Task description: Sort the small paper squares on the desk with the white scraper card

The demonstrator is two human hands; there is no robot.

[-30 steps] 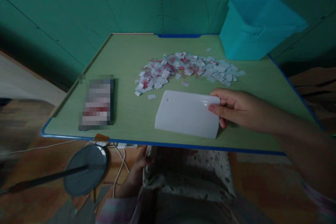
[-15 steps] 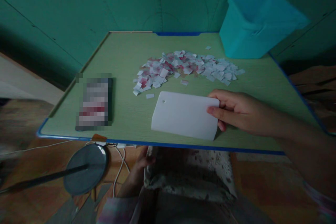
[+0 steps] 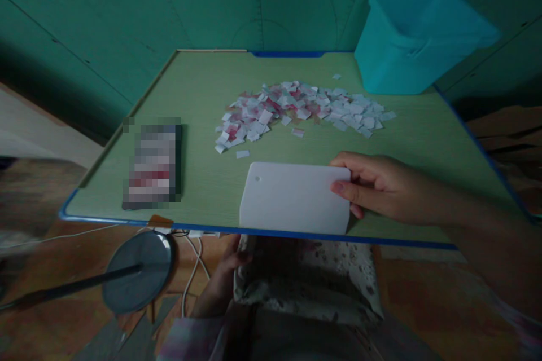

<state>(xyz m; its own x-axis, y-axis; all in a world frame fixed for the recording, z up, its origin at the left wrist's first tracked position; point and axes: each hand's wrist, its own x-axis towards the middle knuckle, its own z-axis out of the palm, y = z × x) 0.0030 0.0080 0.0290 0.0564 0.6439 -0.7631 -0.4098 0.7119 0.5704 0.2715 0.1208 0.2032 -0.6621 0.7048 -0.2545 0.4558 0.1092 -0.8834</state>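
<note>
Head view: white board (image 3: 292, 198), near side of counter (image 3: 203, 180)
Right hand (image 3: 372, 187): pinching board's right end
Left hand (image 3: 228, 268): at patterned cloth (image 3: 359, 287), grip unclear
Board: likely light, stiff; grip ends

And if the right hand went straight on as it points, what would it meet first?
Probably the pixelated flat object at left, met by the white scraper the right hand holds; depth is unclear, so it might brush the nearby loose paper scrap first.
</note>
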